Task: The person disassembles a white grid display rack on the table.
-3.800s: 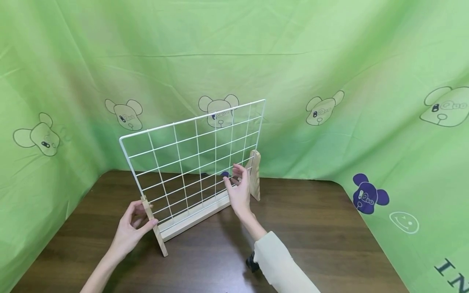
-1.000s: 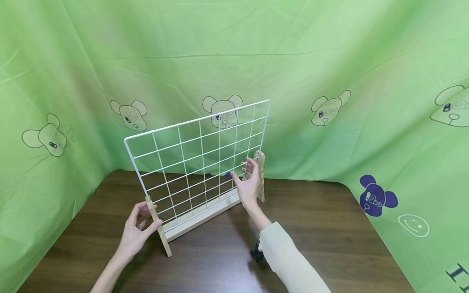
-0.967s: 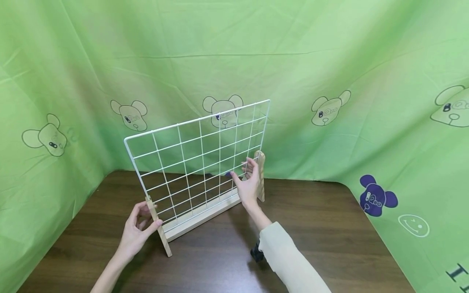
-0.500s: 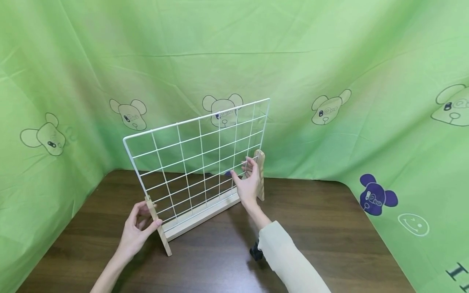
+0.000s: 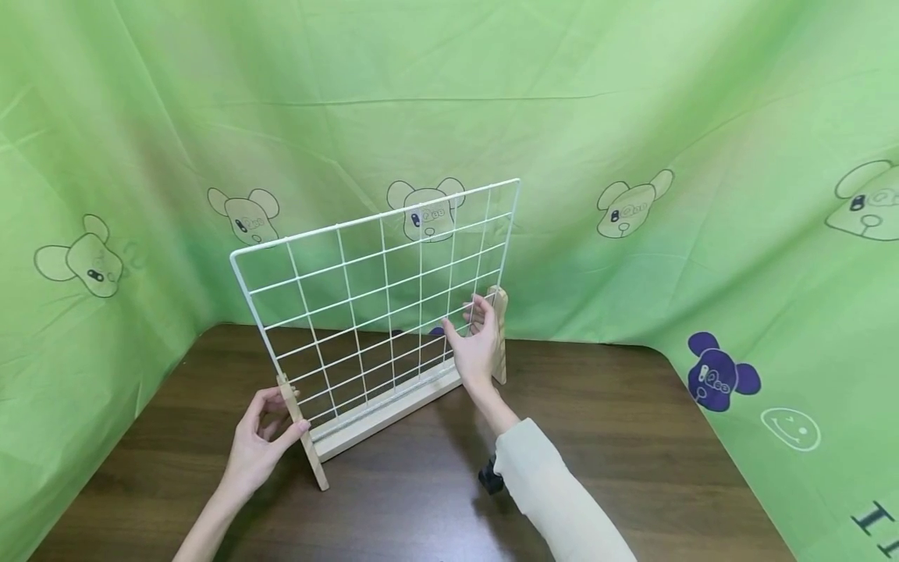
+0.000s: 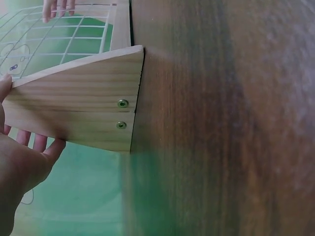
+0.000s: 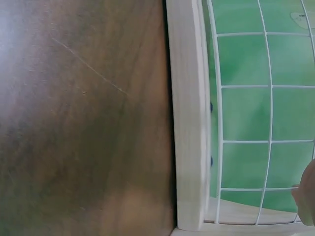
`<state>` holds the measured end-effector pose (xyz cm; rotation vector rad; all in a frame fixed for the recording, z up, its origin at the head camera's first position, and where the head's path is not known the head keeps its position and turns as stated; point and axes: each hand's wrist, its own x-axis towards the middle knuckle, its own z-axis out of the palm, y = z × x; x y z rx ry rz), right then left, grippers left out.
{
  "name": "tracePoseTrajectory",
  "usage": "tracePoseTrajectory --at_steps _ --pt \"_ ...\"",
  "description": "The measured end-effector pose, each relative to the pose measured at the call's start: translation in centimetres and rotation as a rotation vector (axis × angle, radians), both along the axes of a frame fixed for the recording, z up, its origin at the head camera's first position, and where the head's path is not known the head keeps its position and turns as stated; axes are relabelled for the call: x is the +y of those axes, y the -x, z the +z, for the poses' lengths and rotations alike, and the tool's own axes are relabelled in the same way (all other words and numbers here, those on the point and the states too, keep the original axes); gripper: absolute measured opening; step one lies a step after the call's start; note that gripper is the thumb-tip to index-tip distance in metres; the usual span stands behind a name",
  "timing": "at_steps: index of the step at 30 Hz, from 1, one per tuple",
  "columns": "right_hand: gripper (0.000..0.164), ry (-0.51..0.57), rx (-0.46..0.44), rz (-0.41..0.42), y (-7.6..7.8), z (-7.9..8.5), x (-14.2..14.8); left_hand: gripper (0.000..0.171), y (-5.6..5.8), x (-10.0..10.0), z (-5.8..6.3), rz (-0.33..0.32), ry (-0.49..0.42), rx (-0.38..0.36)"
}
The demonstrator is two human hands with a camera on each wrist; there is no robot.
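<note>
Left hand [image 5: 256, 451]: curled, wooden side panel [image 6: 78, 101] pinched.
Right hand [image 5: 474, 350]: partly curled, wire grid [image 5: 387, 285] held.
Wire grid: could be jammed if raised unevenly.

White grid [image 5: 388, 289] upright in wooden stand [image 5: 389, 416]

ok so left side panel [image 6: 83, 98] is nearer the worktop [image 5: 611, 453]'s left edge, right side panel [image 5: 501, 336] close to the back edge. base bar [image 5: 386, 417] runs between them with the wire grid [image 5: 388, 289] over it. left hand [image 5: 254, 441] on the left panel, right hand [image 5: 474, 343] just left of the right one, curtain [image 5: 548, 257] behind
</note>
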<state>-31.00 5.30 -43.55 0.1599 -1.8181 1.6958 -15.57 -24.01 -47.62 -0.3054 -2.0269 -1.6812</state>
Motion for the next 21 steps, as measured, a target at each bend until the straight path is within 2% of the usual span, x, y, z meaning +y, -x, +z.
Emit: tracePoseTrajectory --at_steps 4,12,21 --pt "0.062 0.005 0.008 0.012 0.0 0.6 0.0 0.05 0.0 -0.1 -0.1 -0.003 -0.007 0.008" --pt "0.062 -0.016 0.007 -0.019 0.0 0.9 -0.1 0.05 0.1 0.0 -0.5 0.008 -0.007 0.001" --pt "0.06 -0.041 -0.001 -0.037 -0.2 1.4 0.0 0.052 -0.5 0.4 -0.4 0.03 -0.02 -0.013"
